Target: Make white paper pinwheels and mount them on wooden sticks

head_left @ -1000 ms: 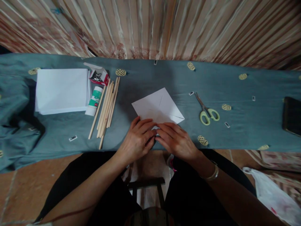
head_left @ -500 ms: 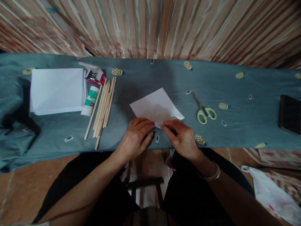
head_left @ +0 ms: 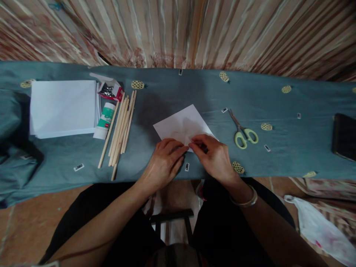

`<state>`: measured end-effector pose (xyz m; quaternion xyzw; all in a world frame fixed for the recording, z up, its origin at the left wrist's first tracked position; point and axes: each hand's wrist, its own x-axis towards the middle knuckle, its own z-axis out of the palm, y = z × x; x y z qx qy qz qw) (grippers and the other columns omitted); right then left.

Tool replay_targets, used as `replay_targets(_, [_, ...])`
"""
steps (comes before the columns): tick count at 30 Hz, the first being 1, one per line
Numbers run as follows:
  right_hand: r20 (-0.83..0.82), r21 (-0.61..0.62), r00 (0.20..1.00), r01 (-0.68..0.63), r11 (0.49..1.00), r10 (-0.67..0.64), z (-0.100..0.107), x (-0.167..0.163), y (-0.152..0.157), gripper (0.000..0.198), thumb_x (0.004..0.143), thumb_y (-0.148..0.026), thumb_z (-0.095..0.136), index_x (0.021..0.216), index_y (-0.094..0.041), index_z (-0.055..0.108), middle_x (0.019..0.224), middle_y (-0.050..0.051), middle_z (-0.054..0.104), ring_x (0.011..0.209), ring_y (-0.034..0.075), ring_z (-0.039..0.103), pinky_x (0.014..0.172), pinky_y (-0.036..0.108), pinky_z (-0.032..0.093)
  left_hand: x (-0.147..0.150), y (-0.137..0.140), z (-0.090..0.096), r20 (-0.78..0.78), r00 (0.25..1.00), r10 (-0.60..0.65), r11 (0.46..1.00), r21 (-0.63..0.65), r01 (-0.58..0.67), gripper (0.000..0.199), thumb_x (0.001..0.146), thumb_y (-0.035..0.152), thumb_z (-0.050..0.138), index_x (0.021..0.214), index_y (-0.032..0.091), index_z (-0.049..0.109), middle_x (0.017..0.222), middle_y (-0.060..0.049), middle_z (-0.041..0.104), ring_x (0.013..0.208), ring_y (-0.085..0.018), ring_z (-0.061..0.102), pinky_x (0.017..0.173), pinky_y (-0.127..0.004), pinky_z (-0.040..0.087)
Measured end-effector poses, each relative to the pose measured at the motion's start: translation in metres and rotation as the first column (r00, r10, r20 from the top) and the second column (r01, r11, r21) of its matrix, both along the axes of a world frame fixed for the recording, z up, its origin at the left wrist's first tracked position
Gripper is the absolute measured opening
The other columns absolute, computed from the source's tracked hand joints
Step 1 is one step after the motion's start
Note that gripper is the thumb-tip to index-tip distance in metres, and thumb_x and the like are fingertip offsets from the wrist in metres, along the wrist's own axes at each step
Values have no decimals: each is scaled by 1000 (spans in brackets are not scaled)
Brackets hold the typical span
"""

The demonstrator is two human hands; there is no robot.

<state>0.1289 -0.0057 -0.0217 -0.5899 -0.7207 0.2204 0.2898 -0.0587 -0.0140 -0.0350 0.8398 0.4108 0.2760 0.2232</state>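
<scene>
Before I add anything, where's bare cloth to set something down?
Best room: the cloth between the scissors and the dark phone-like object. Another patch lies beyond the white sheet, toward the curtain. Crowded: the left, where paper stack, red box, glue stick and wooden sticks sit close, and the near middle, with left hand and right hand.

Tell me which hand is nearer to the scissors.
Right. The right hand is at the white paper, left of the scissors and slightly closer to the body, not touching them. The left hand is farther left, beyond the right hand.
</scene>
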Motion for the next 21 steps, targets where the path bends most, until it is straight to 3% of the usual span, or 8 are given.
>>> replay_targets(13, [41,-26,999,19,999,-18,0,-3,4,8,86,-21,61,89,-18,68,82,5,73,72,18,68,69,31,54,3,2,-2,-38,999,-13,999,-53,11,40,95,21,45,133,15,53,130,-13,60,118,-28,51,100,-48,43])
replay_targets(21, [56,-39,998,28,999,-26,0,-3,5,10,88,-24,58,87,-19,67,82,4,73,73,18,68,69,32,54,8,2,0,-33,998,-58,996,-65,56,47,97,16,35,144,12,36,123,-14,64,119,-27,50,98,-47,43])
